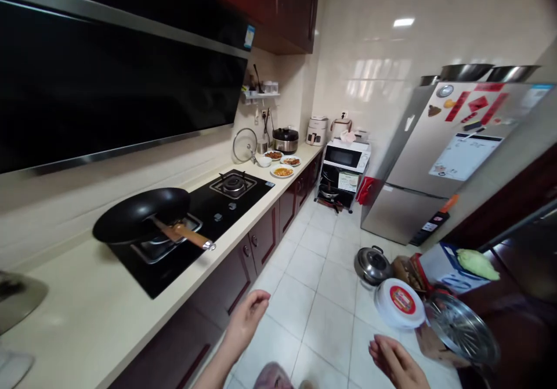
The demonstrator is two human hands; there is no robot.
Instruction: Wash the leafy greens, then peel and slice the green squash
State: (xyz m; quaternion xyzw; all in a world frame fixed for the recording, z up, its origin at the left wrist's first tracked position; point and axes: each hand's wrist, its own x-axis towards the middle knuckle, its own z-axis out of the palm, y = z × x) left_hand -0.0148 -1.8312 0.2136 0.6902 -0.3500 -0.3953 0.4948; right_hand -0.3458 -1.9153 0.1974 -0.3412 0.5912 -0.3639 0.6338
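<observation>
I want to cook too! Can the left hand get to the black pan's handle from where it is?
Probably yes. The left hand is open and empty, below the counter edge. The pan handle sticks out over that edge toward it, with nothing between them.

Home kitchen (hob (209, 215), fridge (439, 163), microwave (346, 156)).

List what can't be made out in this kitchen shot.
- Head view: right hand is cut off by the bottom edge.
- Food on the three plates is too small to identify.
- Grey object on the counter is cut by the left edge.
- Writing on the fridge papers is too small to read.
- Left hand holds nothing, fingers loose.
</observation>
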